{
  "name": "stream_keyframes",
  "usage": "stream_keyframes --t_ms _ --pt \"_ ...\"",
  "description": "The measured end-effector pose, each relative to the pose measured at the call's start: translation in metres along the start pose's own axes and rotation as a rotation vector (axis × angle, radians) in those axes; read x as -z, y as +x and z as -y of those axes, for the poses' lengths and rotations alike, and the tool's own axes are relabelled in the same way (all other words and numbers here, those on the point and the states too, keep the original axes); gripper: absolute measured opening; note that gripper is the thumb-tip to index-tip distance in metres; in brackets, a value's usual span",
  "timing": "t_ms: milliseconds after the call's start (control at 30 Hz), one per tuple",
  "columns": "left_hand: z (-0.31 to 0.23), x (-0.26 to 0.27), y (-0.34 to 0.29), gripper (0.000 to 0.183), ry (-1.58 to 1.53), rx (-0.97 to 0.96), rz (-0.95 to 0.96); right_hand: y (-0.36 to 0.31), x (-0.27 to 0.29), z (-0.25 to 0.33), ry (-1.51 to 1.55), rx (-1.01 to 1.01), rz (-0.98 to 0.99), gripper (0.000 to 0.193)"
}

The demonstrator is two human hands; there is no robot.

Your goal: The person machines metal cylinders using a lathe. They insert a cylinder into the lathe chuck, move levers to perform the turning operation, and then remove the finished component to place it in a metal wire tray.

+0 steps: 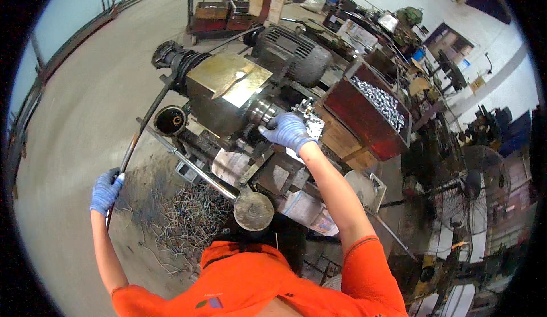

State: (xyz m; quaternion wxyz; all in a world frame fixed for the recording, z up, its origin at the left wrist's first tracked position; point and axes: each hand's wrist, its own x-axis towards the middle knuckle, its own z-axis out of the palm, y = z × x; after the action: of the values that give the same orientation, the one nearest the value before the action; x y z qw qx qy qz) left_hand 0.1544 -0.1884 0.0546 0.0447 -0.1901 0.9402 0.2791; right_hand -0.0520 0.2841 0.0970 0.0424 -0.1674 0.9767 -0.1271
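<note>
My left hand (106, 192), in a blue-and-white knitted glove, is wrapped round the lower part of a long dark metal lever (149, 115). The lever slants up to the rear end of the machine's headstock (212, 103). In a matching glove, my right hand (289, 132) is at the round shiny spindle chuck (262, 112) on the headstock's right side. Its fingers are curled, and whatever lies between them is hidden. A yellowish metal plate (229, 78) covers the headstock top. Just right of my right hand is a bright metal tool block (313, 124).
Behind the chuck sits a finned motor (292, 54). A red-brown bin (364, 109) of small metal parts stands at the right. Metal shavings (185, 217) litter the floor below. A chrome bar (199, 172) and a round disc (253, 210) jut out in front of me.
</note>
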Motion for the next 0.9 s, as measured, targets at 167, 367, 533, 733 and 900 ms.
stream_keyframes --t_ms 167,367,533,733,900 --pt "0.004 -0.026 0.003 0.038 0.364 -0.067 -0.220 0.002 0.013 0.023 -0.060 -0.069 0.090 0.049" --pt "0.059 -0.017 0.062 0.016 0.632 -0.295 -0.420 -0.001 0.013 0.022 -0.044 -0.066 0.110 0.055" --pt "0.100 0.038 0.147 0.008 0.926 -0.235 -0.509 0.003 0.007 0.023 -0.064 -0.082 0.090 0.053" --pt "0.093 0.025 0.162 0.027 0.715 -0.173 -0.496 -0.015 0.020 0.024 -0.084 -0.032 -0.034 0.047" --pt "0.015 -0.094 0.131 0.034 -0.588 -0.215 -0.761 -0.078 0.038 -0.010 0.078 0.131 -0.553 0.032"
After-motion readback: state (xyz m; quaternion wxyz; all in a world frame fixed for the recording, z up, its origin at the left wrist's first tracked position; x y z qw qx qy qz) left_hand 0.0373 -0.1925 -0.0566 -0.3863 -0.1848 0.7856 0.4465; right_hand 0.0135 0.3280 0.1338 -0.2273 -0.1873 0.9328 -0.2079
